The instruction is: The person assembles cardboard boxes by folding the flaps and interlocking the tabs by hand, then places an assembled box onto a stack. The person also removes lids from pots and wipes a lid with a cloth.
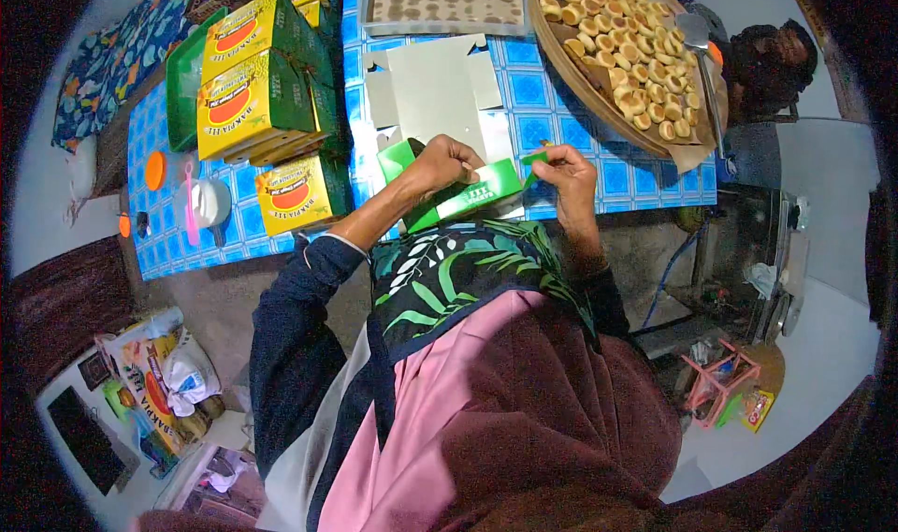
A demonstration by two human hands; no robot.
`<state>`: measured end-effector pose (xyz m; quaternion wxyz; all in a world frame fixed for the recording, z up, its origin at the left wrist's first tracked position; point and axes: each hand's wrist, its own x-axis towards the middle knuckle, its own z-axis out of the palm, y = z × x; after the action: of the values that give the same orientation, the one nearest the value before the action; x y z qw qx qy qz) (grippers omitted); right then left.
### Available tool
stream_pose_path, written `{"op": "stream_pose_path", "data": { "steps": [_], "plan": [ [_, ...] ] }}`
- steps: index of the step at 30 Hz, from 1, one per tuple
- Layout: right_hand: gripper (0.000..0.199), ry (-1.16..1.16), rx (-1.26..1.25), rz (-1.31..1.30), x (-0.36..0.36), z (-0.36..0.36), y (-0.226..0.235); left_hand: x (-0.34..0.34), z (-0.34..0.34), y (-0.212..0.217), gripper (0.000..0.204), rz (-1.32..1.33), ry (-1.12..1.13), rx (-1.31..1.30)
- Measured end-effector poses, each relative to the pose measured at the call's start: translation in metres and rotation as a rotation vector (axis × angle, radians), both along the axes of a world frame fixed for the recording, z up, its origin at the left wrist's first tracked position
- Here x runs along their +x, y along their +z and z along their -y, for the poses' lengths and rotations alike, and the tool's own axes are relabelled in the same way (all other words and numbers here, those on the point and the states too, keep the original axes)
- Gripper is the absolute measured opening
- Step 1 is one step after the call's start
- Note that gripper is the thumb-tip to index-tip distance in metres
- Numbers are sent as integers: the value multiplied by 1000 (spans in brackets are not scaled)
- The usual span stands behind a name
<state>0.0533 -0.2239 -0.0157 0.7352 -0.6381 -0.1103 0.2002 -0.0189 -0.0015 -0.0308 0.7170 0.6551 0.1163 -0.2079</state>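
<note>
An unfolded cardboard box (pixel 435 87) lies on the table edge in front of me, its plain pale inside facing up. Its near side, a green printed panel, is bent upward. My left hand (pixel 447 165) is closed over the top edge of this panel, fingers curled in. With thumb and fingers, my right hand (pixel 572 181) pinches a small green flap at the panel's right end. The box's far side panels and tabs lie spread out flat.
Yellow-and-green boxes (pixel 253 92) stand stacked at left, beside a green tray (pixel 185 92). A round woven tray (pixel 561 73) of small round pastries, with a spatula (pixel 694 34), sits at right. A baking tray (pixel 444 29) lies behind. A white tub (pixel 213 200) stands near left.
</note>
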Motion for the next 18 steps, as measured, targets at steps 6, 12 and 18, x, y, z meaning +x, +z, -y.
{"op": "stream_pose_path", "data": {
  "steps": [6,12,18],
  "plan": [
    [12,324,-424,572,-5,-18,21,2,5,0,25,-86,204,-135],
    [13,419,-413,837,-6,-20,27,1,14,3,22,-112,206,-103],
    [13,491,-405,888,-2,-19,24,1,15,-6,22,-91,178,-95]
  ]
}}
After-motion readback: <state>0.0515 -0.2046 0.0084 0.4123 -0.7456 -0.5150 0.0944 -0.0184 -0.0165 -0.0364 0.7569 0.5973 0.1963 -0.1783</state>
